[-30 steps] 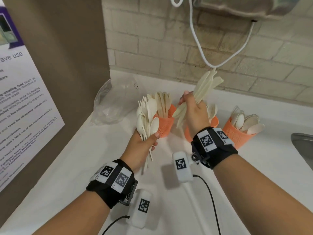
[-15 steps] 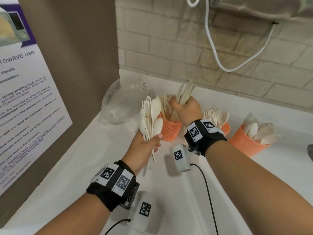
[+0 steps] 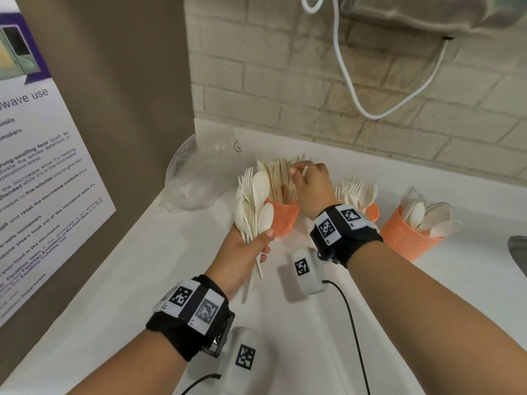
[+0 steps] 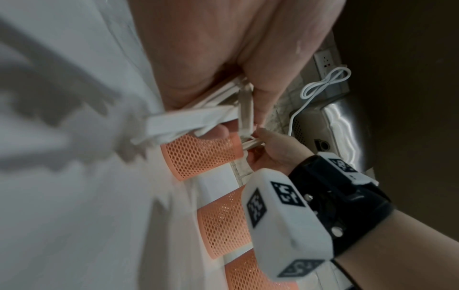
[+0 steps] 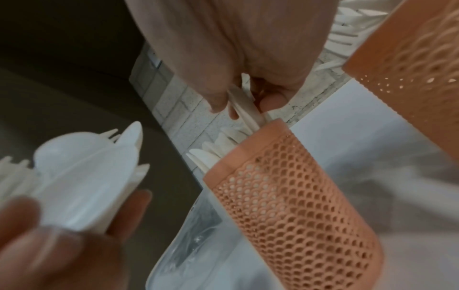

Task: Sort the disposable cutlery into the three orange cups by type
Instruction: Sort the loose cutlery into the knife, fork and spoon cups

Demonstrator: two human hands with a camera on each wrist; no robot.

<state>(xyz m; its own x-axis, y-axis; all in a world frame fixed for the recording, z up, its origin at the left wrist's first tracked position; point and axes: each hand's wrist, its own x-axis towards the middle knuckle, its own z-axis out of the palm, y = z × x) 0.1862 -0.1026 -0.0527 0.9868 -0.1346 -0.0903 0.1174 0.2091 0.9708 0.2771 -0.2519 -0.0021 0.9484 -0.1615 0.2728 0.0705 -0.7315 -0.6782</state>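
Three orange mesh cups stand in a row on the white counter. The left cup [image 3: 282,220] holds knives [image 3: 279,178], the middle cup [image 3: 373,212] holds forks, and the right cup [image 3: 405,240] holds spoons. My right hand [image 3: 299,172] hovers over the left cup and pinches the tops of knives standing in it; its fingertips [image 5: 218,102] curl round the knives [image 5: 238,117] above the cup [image 5: 285,196]. Just left of that cup, my left hand [image 3: 262,238] grips a mixed bundle of spoons and forks [image 3: 253,201] upright, and their handles [image 4: 198,119] stick out below the palm.
A crumpled clear plastic bag [image 3: 196,178] lies behind the left cup, by the brown panel with a poster [image 3: 42,181]. A brick wall with a hanging white cable [image 3: 350,81] closes the back. A sink edge [image 3: 517,252] shows at the far right.
My right hand has carried a bunch of knives from above the middle cup leftward and down into the left cup. The left hand has kept its bundle in place.
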